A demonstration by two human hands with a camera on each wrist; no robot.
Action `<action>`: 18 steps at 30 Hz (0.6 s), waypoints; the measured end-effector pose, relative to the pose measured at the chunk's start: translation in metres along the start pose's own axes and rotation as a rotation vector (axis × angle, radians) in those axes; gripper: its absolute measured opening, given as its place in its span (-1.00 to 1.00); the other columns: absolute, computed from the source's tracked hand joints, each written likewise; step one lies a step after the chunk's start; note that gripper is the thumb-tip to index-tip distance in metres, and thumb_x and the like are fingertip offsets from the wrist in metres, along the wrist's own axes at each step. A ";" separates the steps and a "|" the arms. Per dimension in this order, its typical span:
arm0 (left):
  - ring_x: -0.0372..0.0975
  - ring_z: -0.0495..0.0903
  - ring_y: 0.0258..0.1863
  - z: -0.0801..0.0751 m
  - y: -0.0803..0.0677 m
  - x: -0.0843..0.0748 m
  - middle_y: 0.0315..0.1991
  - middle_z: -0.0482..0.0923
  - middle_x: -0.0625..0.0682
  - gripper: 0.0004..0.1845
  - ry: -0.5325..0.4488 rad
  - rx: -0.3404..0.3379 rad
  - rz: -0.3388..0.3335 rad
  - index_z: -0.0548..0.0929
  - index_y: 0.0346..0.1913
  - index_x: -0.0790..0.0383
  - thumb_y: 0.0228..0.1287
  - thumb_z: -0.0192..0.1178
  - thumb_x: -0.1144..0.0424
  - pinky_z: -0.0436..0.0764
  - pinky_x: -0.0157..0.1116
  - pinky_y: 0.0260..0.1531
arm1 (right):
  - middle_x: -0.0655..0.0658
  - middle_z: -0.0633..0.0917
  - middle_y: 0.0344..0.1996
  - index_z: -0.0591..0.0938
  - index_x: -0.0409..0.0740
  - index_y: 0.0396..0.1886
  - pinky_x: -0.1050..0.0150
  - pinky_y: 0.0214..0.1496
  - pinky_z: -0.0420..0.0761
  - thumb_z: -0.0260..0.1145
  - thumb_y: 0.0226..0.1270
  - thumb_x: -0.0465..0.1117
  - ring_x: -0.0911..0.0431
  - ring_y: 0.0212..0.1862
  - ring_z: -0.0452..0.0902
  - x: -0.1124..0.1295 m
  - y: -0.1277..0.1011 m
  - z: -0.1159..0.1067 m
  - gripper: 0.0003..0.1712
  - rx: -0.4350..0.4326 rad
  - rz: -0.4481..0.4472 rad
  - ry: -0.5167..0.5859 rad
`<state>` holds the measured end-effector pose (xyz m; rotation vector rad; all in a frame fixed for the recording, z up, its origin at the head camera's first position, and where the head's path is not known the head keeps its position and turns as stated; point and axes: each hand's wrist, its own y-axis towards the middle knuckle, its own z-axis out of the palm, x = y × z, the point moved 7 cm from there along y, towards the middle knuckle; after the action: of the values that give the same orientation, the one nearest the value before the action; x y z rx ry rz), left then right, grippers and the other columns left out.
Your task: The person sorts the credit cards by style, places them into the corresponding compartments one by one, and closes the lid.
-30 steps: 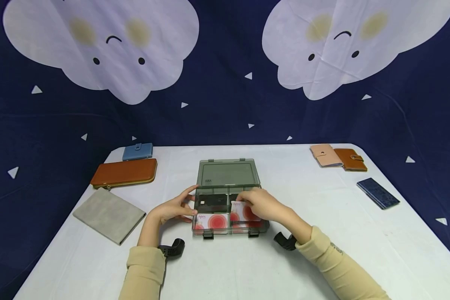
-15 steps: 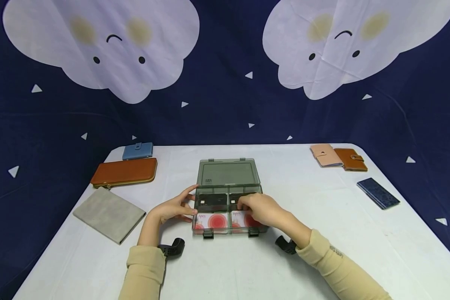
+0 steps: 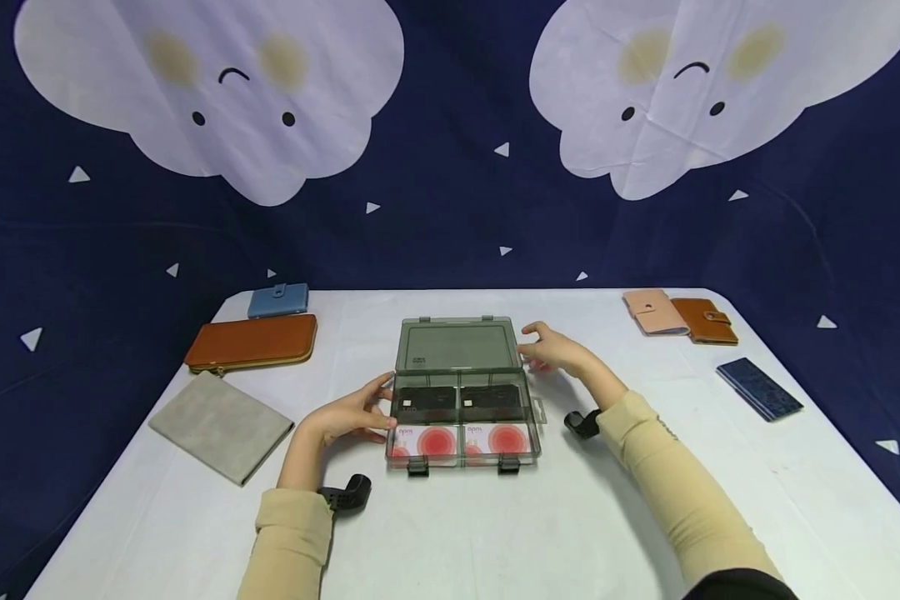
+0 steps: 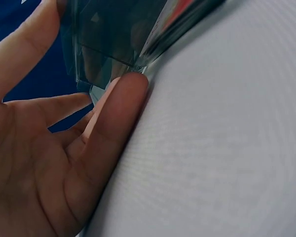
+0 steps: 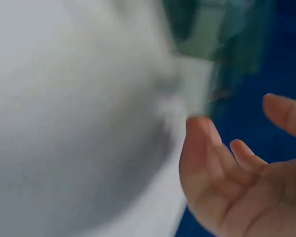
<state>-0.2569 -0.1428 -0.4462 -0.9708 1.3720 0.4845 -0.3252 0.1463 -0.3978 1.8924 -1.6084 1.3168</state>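
A translucent grey-green divided box lies on the table, its lid folded back flat behind it. White cards with red circles fill the two front compartments. Behind them, each rear compartment holds a black card. My left hand touches the box's left side with thumb and fingers spread; in the left wrist view its thumb lies against the box corner. At the lid's right edge, my right hand has its fingers loosely bent and apart. The right wrist view shows nothing between them.
On the left lie a grey folder, a brown zip wallet and a blue wallet. At right are a pink wallet, a brown snap wallet and a dark blue wallet. A patterned curtain hangs behind the table.
The right hand lowered a red-and-white card into the front right compartment, let go of it, and moved back and right to the lid's edge. The left hand stayed at the box's left side.
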 end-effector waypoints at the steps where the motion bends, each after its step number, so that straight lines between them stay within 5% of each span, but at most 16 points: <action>1: -0.26 0.48 -0.37 0.001 0.001 0.001 0.20 0.03 0.31 0.03 -0.001 -0.003 -0.008 -0.22 0.46 0.26 0.10 0.30 0.36 0.62 -0.14 -0.22 | -0.34 0.46 -0.10 -0.03 -0.34 0.39 0.11 -0.14 0.55 0.01 0.42 -0.19 0.07 -0.30 0.48 -0.006 0.006 0.000 -0.31 0.030 0.039 0.079; 6: -0.29 0.50 -0.40 0.003 0.004 0.001 0.20 0.05 0.31 -0.03 0.004 -0.006 -0.025 -0.15 0.44 0.35 0.11 0.28 0.38 0.62 -0.15 -0.20 | -0.04 0.39 -0.40 -0.21 -0.26 0.44 0.28 -0.25 0.48 0.01 0.38 -0.24 0.24 -0.47 0.32 -0.028 0.038 0.002 -0.19 0.023 0.126 0.412; 8: -0.29 0.49 -0.41 0.004 0.005 0.000 0.20 0.04 0.30 -0.03 0.003 -0.005 -0.027 -0.16 0.44 0.35 0.12 0.27 0.40 0.62 -0.15 -0.21 | 0.00 0.38 -0.55 -0.18 -0.18 0.45 0.35 -0.41 0.41 0.09 0.30 -0.30 0.25 -0.57 0.27 -0.039 0.057 0.000 -0.14 0.017 0.066 0.589; 11: -0.30 0.48 -0.42 0.005 0.006 -0.002 0.19 0.03 0.30 -0.04 -0.003 -0.004 -0.031 -0.16 0.44 0.35 0.12 0.26 0.42 0.62 -0.15 -0.22 | -0.06 0.49 -0.47 -0.10 0.00 0.45 0.34 -0.45 0.43 0.24 0.21 -0.31 0.20 -0.53 0.39 -0.056 0.084 -0.010 -0.06 -0.012 -0.039 0.756; 14: -0.30 0.47 -0.43 0.005 0.005 -0.002 0.18 0.04 0.29 -0.04 -0.008 -0.010 -0.036 -0.15 0.44 0.35 0.11 0.26 0.43 0.62 -0.15 -0.23 | -0.28 0.50 -0.03 -0.06 0.04 0.45 0.18 -0.07 0.56 0.24 0.20 -0.27 0.02 -0.14 0.54 -0.044 0.079 -0.018 -0.08 -0.087 -0.121 0.721; 18: -0.29 0.47 -0.43 0.003 0.004 -0.001 0.17 0.05 0.28 -0.04 -0.012 -0.022 -0.042 -0.14 0.44 0.35 0.09 0.26 0.45 0.62 -0.14 -0.22 | -0.41 0.29 0.19 -0.13 -0.16 0.46 0.03 0.21 0.35 0.09 0.29 -0.32 -0.09 0.11 0.39 0.013 0.023 -0.017 -0.15 -0.203 -0.200 0.513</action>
<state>-0.2586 -0.1373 -0.4465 -1.0113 1.3350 0.4736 -0.3542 0.1443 -0.3854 1.4035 -1.2060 1.3525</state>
